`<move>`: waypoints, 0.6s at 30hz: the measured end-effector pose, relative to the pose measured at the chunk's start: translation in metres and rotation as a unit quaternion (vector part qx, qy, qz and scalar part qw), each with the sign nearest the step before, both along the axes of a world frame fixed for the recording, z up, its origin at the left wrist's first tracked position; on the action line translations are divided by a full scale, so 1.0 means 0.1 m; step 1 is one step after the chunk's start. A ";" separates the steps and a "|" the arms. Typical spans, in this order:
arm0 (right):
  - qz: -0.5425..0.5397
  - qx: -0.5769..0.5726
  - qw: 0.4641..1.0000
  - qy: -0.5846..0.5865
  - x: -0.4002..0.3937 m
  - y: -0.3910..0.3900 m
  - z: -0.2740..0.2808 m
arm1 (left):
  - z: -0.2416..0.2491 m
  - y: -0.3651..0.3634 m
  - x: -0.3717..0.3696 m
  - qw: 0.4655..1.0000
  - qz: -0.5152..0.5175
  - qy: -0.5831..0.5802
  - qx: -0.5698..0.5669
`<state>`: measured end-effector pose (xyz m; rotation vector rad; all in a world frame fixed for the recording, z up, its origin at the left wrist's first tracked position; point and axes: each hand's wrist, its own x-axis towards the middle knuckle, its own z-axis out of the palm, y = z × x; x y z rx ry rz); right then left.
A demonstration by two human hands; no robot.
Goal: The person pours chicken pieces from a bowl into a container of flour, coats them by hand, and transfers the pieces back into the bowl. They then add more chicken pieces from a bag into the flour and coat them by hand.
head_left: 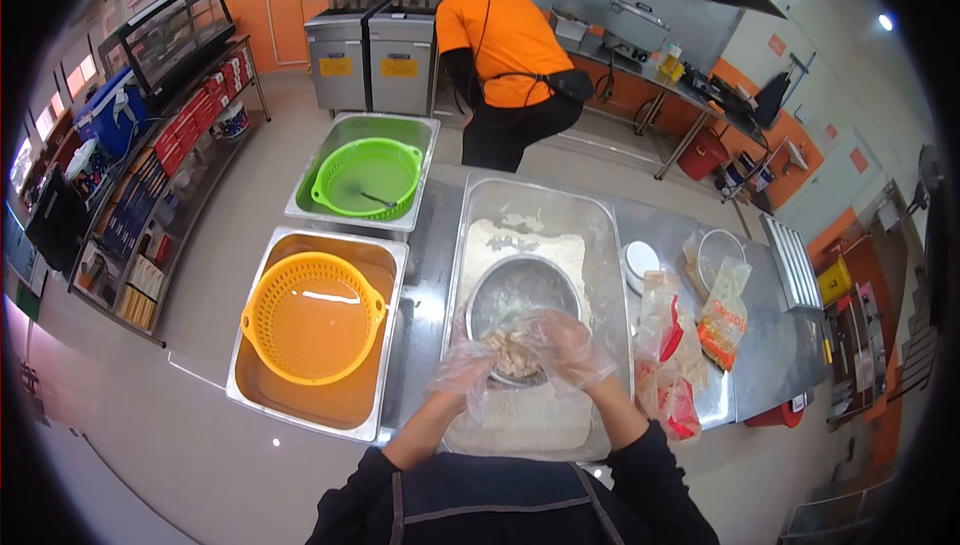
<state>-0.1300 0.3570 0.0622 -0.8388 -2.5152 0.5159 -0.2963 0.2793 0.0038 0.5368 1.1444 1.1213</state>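
Fingers of the left hand (465,365) and right hand (563,343), both in loose clear plastic gloves, curled in from either side onto a pale, flour-coated clump (513,356); exact finger spacing lost under the film. Clump sits between them, over the near part of a round steel bowl (522,290); whether lifted off its bottom, cannot tell. Judged handling: light, soft, lumpy, coating apt to shed, gloves probably slippery when dusted; best hold is a broad cupped one from beneath and both sides, no pinching. Bowl rim is the likely obstacle, close around the fingers. Beneath them, a deep steel tray (612,245) bedded with flour (540,423), its walls limiting sideways reach. Right of the fingers, on the steel counter (424,295): white round lid (641,262), orange-printed packet (722,317), crumpled red-and-white bag (668,400). Left: orange colander (310,340); farther ahead-left, green colander (352,163). Well ahead, a co-worker (515,45), bent over.
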 end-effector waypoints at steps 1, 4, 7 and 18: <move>0.024 0.045 0.998 -0.029 -0.09 -0.03 0.12 | 0.07 0.03 0.00 1.000 -0.008 0.008 0.002; 0.087 0.116 0.986 -0.087 -0.22 -0.13 0.24 | 0.17 -0.04 0.02 0.997 -0.003 0.045 0.066; 0.088 0.043 0.991 -0.087 -0.04 -0.05 0.04 | 0.00 -0.02 -0.01 0.991 0.004 0.098 0.088; -0.108 0.001 0.991 -0.078 -0.33 -0.04 -0.14 | -0.01 -0.02 0.02 0.848 -0.123 0.486 0.175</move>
